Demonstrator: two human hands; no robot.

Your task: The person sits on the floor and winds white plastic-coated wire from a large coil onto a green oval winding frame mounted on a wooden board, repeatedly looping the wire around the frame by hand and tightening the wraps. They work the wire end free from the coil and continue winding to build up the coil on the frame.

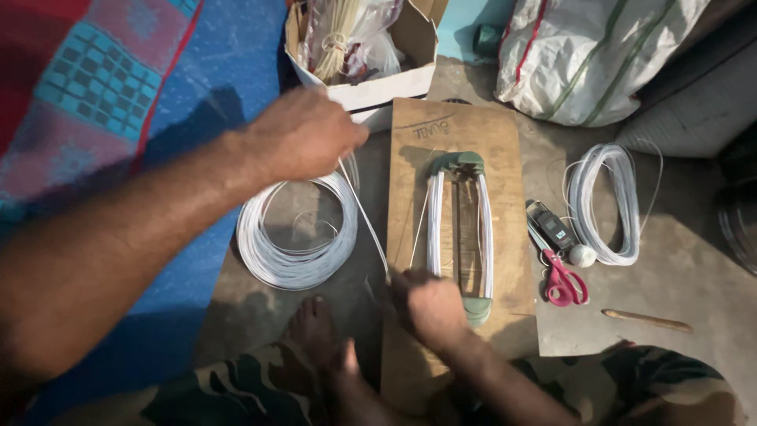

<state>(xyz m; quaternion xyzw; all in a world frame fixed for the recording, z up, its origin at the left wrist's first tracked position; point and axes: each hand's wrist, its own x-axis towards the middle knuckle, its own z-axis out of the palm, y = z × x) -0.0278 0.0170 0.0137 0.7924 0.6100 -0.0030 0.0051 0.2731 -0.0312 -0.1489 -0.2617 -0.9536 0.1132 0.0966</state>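
Note:
My left hand (pixel 303 134) is raised over a coil of white wire (pixel 296 237) on the floor and pinches a strand of that wire, which runs taut down to my right hand (pixel 430 304). My right hand grips the strand at the near end of a wooden board (pixel 457 142). On the board sits a long winding frame (pixel 460 229) with green end caps, wrapped with white wire along both sides.
A second white wire coil (pixel 607 201) lies to the right, beside pink-handled scissors (pixel 561 280) and a small black device (pixel 550 227). A cardboard box (pixel 371 55) and a white sack (pixel 591 47) stand behind. A blue patterned cloth (pixel 118 87) lies left. My bare foot (pixel 315 331) rests near the board.

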